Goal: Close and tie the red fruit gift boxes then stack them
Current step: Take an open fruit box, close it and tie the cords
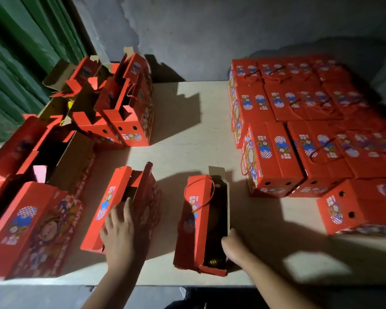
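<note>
Tabletop (187,130): open box (201,224) against right grip (232,244)

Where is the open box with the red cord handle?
The open box stands near the table's front edge, right of centre, between the two hands: right hand touches it, left hand holds its neighbour.

Two hands (120,233), roughly twenty red boxes (274,159) (many blurred).

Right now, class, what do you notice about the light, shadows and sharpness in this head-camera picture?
Head view: harsh light from near the camera, so the open boxes throw long dark shadows across the table; corners fall dark; the closed boxes smear at the right edge; straight edges bow from the wide lens.
</note>
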Available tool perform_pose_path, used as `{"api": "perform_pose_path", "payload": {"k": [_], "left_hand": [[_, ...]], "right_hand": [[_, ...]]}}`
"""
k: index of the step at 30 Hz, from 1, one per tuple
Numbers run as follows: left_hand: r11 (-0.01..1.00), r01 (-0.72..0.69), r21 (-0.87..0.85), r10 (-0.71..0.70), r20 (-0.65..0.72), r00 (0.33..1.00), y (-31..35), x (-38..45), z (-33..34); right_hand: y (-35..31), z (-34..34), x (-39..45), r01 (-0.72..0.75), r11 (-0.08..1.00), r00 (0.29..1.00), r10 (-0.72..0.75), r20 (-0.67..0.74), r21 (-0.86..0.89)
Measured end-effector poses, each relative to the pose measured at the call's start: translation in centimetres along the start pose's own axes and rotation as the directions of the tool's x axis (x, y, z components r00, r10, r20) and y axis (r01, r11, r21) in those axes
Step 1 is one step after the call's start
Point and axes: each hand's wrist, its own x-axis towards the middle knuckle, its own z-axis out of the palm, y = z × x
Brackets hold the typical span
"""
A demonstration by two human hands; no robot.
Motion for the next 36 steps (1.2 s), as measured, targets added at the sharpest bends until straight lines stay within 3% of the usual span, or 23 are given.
{"api": "perform_pose_path", "payload": {"k": [2,4,6,9,12,15,17,20,22,26,27,29,32,34,36], "left_hand": [[0.959,-0.283,0.008,0.282,-0.120,0.952,1.7,-1.4,0.0],[0.851,-0.508,-0.131,0.506,-0.052,0.861,3.8,-2.6,0.7],[0.825,-0.496,-0.270,0.548,0.174,0.818,6.2,-3.1,2.0],[0.888,-0.422,-0.186,0.461,0.375,0.805,9.5,-2.4,4.8],[0.918,-0.383,-0.100,0.388,0.416,0.822,11.3,-0.8,6.6],[0.907,-0.367,-0.207,0.417,0.322,0.850,11.5,0.3,7.3],[0.877,-0.277,-0.393,0.378,0.207,0.902,10.6,0.9,7.1],[0.805,0.084,-0.588,0.021,0.169,0.985,7.4,1.9,7.0],[0.726,0.329,-0.603,-0.173,0.302,0.937,4.5,2.1,7.5],[0.560,0.619,-0.551,-0.201,0.634,0.747,0.9,-0.9,7.9],[0.595,0.613,-0.520,-0.185,0.653,0.734,0.6,-1.9,7.7],[0.715,0.511,-0.477,-0.142,0.616,0.775,0.2,-3.7,7.1],[0.717,0.430,-0.549,-0.065,0.561,0.825,1.4,-5.3,5.2],[0.805,0.134,-0.577,0.151,0.419,0.895,3.1,-6.2,3.7],[0.825,-0.211,-0.525,0.398,0.272,0.876,5.3,-6.6,3.3]], "right_hand": [[0.7,0.5,-0.1,0.023,1.000,0.999,-0.024,-0.030,-0.018],[1.0,1.1,-0.2,0.086,0.996,0.991,-0.081,-0.105,0.035],[1.2,1.3,-0.4,0.072,0.991,0.985,-0.053,-0.163,0.115],[1.4,1.5,-0.2,-0.013,0.959,0.995,0.042,-0.096,0.284],[1.6,1.4,-0.2,-0.040,0.959,0.992,0.072,-0.105,0.281],[1.7,1.2,0.0,-0.071,0.943,0.979,0.128,-0.161,0.325],[1.8,1.1,-0.1,-0.083,0.953,0.984,0.125,-0.128,0.293],[1.7,0.9,-0.6,-0.095,0.973,0.994,0.104,-0.033,0.209],[1.4,0.9,-0.5,-0.101,0.973,0.994,0.105,-0.010,0.210],[0.8,1.1,-0.6,-0.106,0.973,0.994,0.101,0.034,0.205],[0.9,1.1,-0.6,-0.104,0.975,0.995,0.100,0.030,0.195],[1.0,1.0,-0.6,-0.095,0.981,0.995,0.094,0.013,0.171],[1.1,1.1,-0.6,-0.099,0.974,0.995,0.103,-0.008,0.202],[1.2,1.3,-0.8,-0.097,0.974,0.993,0.110,-0.050,0.206],[1.3,1.4,-0.6,-0.097,0.970,0.984,0.127,-0.124,0.224]]}}
